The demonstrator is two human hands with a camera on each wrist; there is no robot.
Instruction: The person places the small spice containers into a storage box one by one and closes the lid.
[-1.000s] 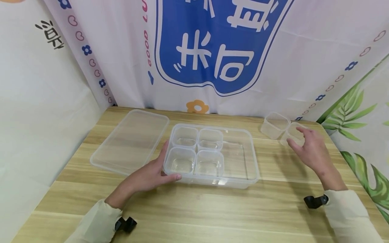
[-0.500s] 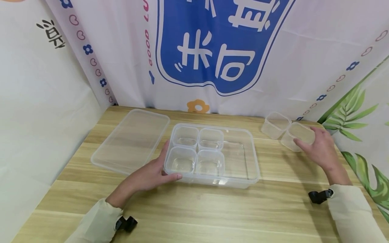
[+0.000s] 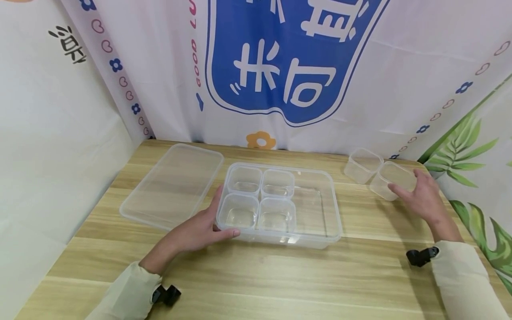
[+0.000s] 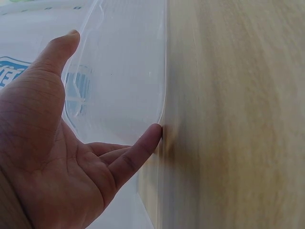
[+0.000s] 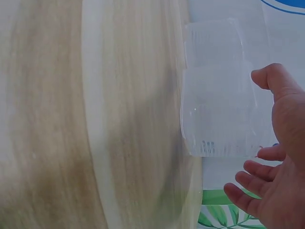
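A clear rectangular plastic container [image 3: 314, 209] stands mid-table. Inside its left part sit several small square clear boxes [image 3: 242, 213]. My left hand [image 3: 196, 232] rests against the container's front left corner, with its thumb by the front rim and its fingers, fairly straight, along the left end. At the back right, two more small clear boxes stand close together, the farther box [image 3: 362, 166] and the nearer box [image 3: 388, 178]. My right hand [image 3: 428, 198] is spread around the nearer box, its thumb [image 5: 267, 76] close to the rim. Whether any fingertip touches that box I cannot tell.
A flat clear lid [image 3: 174, 182] lies on the wooden table [image 3: 256, 280] left of the container. A printed curtain [image 3: 168, 66] hangs right behind the table's back edge. Leaf-patterned cloth [image 3: 488, 222] borders the right side.
My right hand has moved slightly right, from above the nearer small box to its right side, then almost stopped. My left hand and the container have stayed put.
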